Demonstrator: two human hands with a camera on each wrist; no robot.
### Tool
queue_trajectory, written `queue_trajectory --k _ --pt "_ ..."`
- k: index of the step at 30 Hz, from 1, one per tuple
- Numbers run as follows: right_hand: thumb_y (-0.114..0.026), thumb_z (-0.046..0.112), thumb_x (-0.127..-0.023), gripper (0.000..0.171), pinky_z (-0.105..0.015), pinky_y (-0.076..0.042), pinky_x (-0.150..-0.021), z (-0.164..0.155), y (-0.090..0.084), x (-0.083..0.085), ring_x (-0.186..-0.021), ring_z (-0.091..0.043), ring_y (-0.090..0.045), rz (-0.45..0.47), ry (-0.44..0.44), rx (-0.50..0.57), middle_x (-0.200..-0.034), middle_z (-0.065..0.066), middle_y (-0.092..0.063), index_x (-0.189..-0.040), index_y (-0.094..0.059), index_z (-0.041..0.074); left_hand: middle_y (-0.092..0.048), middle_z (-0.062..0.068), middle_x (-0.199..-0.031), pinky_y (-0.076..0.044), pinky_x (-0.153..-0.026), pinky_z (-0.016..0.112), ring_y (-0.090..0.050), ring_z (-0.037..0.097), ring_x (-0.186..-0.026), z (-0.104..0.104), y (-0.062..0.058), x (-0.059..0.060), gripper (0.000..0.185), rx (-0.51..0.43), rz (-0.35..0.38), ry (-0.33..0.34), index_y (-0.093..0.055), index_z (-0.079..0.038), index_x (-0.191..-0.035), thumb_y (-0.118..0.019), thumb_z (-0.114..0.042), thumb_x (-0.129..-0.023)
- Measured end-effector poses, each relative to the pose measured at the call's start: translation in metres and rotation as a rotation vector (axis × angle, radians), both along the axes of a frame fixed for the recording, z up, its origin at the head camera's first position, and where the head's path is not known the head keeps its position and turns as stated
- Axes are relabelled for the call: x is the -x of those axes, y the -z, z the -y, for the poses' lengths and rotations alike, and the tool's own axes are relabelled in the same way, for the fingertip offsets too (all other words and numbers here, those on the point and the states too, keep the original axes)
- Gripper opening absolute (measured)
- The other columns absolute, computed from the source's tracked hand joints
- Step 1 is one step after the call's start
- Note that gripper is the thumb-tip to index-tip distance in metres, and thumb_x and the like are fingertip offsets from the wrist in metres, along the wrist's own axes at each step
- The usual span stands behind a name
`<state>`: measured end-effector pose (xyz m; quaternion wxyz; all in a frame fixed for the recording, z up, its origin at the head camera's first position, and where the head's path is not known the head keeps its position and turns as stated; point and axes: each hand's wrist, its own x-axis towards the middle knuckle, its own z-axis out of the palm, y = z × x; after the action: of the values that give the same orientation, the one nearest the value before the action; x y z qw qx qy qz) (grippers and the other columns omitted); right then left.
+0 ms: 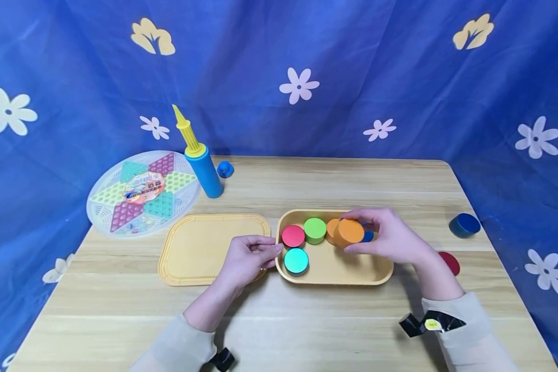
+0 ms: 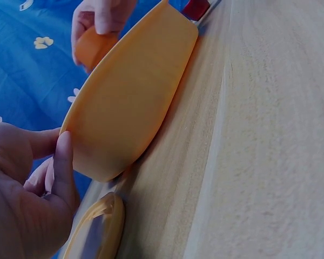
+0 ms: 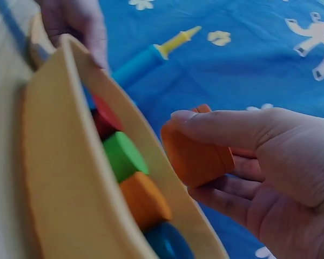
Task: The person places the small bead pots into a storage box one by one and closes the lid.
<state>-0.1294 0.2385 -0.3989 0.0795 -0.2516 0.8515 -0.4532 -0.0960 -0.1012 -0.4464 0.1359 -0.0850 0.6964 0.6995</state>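
A pale yellow plastic box [image 1: 337, 268] stands on the table, and my left hand [image 1: 248, 259] pinches its left rim between thumb and fingers. Over the box, my right hand [image 1: 390, 235] grips an orange round tub [image 1: 350, 232] by its sides; a seam near one end shows in the right wrist view. Inside, along the back wall, are a red tub [image 1: 293, 236], a green tub [image 1: 314, 230], another orange tub [image 3: 144, 200] and a blue tub [image 3: 170, 240]. A teal-topped tub [image 1: 296, 261] sits at the front left corner, in front of the red one.
Left of the box lies a yellow lid [image 1: 209, 248]. Behind it are a Chinese checkers board [image 1: 144, 194], a blue and yellow hand pump [image 1: 206, 173] and a small blue piece [image 1: 225, 169]. At right stand a dark blue tub [image 1: 465, 226] and a red tub [image 1: 450, 263], partly behind my right forearm.
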Motion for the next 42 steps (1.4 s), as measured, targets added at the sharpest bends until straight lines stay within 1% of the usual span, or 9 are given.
queue_trajectory --k 3,8,13,18,21,26,31,37,42 --pt "-0.098 0.026 -0.078 0.063 -0.034 -0.060 -0.097 0.009 0.004 -0.002 -0.111 -0.016 -0.068 0.003 -0.061 -0.037 -0.126 0.004 -0.073 -0.134 -0.072 0.012 -0.075 0.017 -0.094 -0.066 -0.069 0.028 -0.074 0.017 -0.075 -0.001 -0.001 0.000 0.024 -0.005 0.007 -0.001 -0.076 0.008 -0.111 -0.084 0.000 -0.089" --pt "-0.098 0.024 -0.079 0.062 -0.037 -0.058 -0.101 0.022 0.011 -0.005 -0.113 -0.016 -0.067 0.044 -0.158 -0.040 -0.128 0.003 -0.071 -0.133 -0.071 0.008 -0.075 0.017 -0.092 -0.065 -0.068 0.027 -0.073 0.017 -0.074 -0.001 -0.002 0.000 0.025 -0.006 0.007 0.002 -0.075 0.009 -0.111 -0.084 0.000 -0.090" --pt "-0.096 0.022 -0.081 0.062 -0.037 -0.058 -0.102 0.032 0.018 -0.006 -0.112 -0.014 -0.066 0.076 -0.207 -0.075 -0.125 0.003 -0.070 -0.134 -0.069 0.006 -0.075 0.017 -0.093 -0.066 -0.068 0.028 -0.074 0.017 -0.074 -0.001 -0.001 0.000 0.023 -0.003 0.018 -0.002 -0.076 0.007 -0.110 -0.084 0.000 -0.089" --pt "-0.096 0.020 -0.081 0.064 -0.036 -0.058 -0.102 0.038 0.019 -0.008 -0.115 -0.015 -0.065 0.102 -0.216 -0.115 -0.128 0.003 -0.069 -0.137 -0.068 0.005 -0.076 0.017 -0.093 -0.066 -0.068 0.029 -0.074 0.018 -0.074 -0.001 0.000 0.001 0.023 -0.003 0.018 -0.005 -0.077 0.006 -0.110 -0.085 0.000 -0.089" --pt "-0.096 0.020 -0.081 0.064 -0.036 -0.057 -0.102 0.041 0.020 -0.008 -0.115 -0.015 -0.063 0.076 -0.229 -0.155 -0.130 0.004 -0.068 -0.137 -0.069 0.006 -0.075 0.016 -0.092 -0.066 -0.068 0.028 -0.074 0.017 -0.074 -0.002 0.000 0.001 0.025 -0.011 0.003 -0.007 -0.076 0.008 -0.111 -0.085 0.000 -0.089" --pt "-0.096 0.019 -0.081 0.061 -0.036 -0.056 -0.097 0.044 0.024 -0.006 -0.112 -0.014 -0.060 0.000 -0.260 -0.212 -0.128 0.006 -0.069 -0.136 -0.070 0.007 -0.075 0.015 -0.091 -0.065 -0.068 0.027 -0.073 0.016 -0.075 -0.003 0.000 0.002 0.025 -0.022 -0.004 -0.012 -0.075 0.009 -0.112 -0.084 0.001 -0.089" --pt "-0.096 0.018 -0.080 0.059 -0.041 -0.054 -0.102 0.045 0.028 -0.005 -0.117 -0.016 -0.061 -0.039 -0.277 -0.240 -0.129 0.004 -0.070 -0.133 -0.071 0.007 -0.075 0.015 -0.091 -0.065 -0.068 0.027 -0.073 0.016 -0.075 -0.004 0.000 0.002 0.026 -0.019 0.000 -0.015 -0.076 0.008 -0.112 -0.085 0.000 -0.089" --pt "-0.096 0.014 -0.079 0.060 -0.041 -0.055 -0.103 0.044 0.030 -0.005 -0.119 -0.017 -0.062 -0.044 -0.292 -0.260 -0.131 0.002 -0.070 -0.134 -0.071 0.007 -0.075 0.016 -0.092 -0.065 -0.068 0.028 -0.074 0.017 -0.075 -0.002 0.000 0.001 0.026 -0.012 0.004 -0.013 -0.076 0.008 -0.112 -0.085 -0.001 -0.089" --pt "-0.096 0.017 -0.080 0.062 -0.041 -0.053 -0.106 0.048 0.033 -0.006 -0.122 -0.017 -0.062 -0.028 -0.278 -0.275 -0.133 0.002 -0.070 -0.136 -0.071 0.008 -0.075 0.016 -0.092 -0.065 -0.068 0.027 -0.074 0.017 -0.075 -0.002 0.000 0.001 0.025 -0.012 0.011 -0.011 -0.076 0.008 -0.111 -0.085 0.000 -0.089"
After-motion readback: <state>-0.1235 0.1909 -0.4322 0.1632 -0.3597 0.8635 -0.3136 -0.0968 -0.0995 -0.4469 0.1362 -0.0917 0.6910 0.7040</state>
